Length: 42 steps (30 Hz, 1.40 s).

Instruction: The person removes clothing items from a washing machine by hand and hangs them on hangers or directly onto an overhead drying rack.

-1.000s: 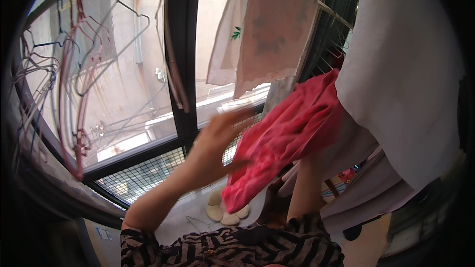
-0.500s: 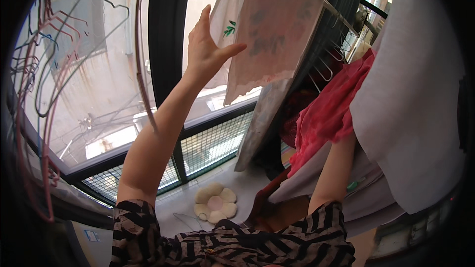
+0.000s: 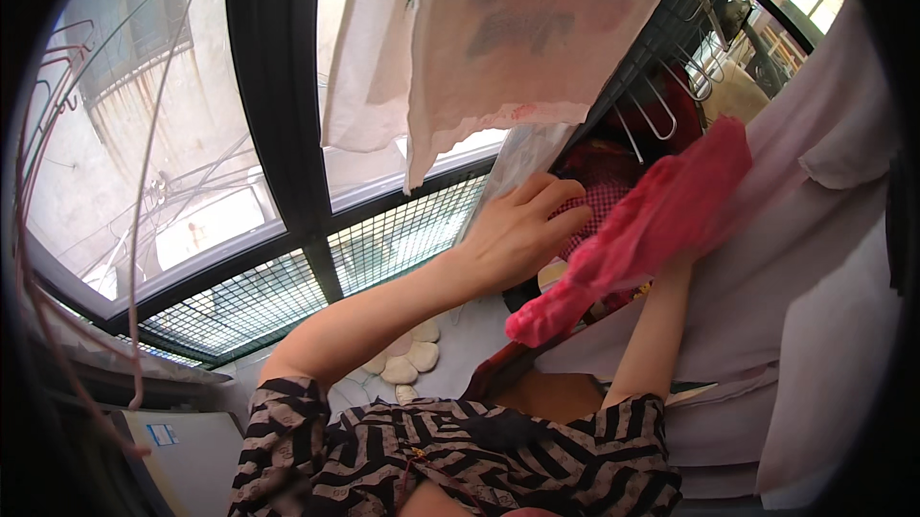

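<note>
A crumpled red cloth (image 3: 661,215) hangs in front of me at the right, draped over my right hand, which bears it up. The cloth hides the fingers of that hand; only the wrist and forearm show beneath it. My left hand (image 3: 522,234) reaches across to the cloth's left side, back of the hand up. Its fingers are bent and somewhat apart, with nothing seen in them, close to the cloth's edge. Above my left hand hangs a thin whitish cloth (image 3: 537,47) with dark blurred print and a small green mark.
Several wire hangers (image 3: 72,67) hang at the far left before the window. Metal hooks (image 3: 661,114) stick out beyond the red cloth. Pale sheets (image 3: 815,258) hang along my right. A flower-shaped cushion (image 3: 412,359) lies low behind my left arm, near the mesh panel (image 3: 402,229).
My left hand has come down and right from beside the hanging whitish cloth to the red cloth. The red cloth has shifted and now spreads further left. My view has turned slightly rightward.
</note>
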### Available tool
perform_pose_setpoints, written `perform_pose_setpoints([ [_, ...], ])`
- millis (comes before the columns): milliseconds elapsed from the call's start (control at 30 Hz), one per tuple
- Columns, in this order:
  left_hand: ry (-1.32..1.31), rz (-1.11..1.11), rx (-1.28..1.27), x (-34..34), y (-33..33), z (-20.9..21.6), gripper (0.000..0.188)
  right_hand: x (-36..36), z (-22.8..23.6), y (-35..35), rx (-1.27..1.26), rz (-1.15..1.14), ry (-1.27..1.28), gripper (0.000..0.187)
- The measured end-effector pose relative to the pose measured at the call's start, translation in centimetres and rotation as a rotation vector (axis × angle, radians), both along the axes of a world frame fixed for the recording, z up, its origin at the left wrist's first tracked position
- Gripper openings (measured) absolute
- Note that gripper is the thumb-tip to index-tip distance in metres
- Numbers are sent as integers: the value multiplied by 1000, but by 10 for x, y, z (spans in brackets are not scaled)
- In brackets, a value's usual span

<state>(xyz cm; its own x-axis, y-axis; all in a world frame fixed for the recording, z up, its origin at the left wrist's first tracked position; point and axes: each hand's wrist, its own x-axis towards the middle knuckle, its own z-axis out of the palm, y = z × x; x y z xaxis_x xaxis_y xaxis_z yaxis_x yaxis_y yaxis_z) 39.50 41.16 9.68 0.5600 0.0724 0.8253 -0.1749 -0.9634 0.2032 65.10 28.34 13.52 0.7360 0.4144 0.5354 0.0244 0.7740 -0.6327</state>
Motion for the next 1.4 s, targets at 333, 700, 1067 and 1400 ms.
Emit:
perform_pose_setpoints([
  [333,282,-384,-1024,214,74,-85,52,70,-20,-25,-62,-47,74,38],
  [700,141,-935,-1759,331,66,-46,58,121,-38,-4,-255,30,170,34],
  [1067,241,-1018,-1625,322,28,-27,16,189,-35,67,-331,131,40,29],
  [1400,201,-1075,-1751,310,19,-35,8,184,-25,120,-466,187,86,26],
])
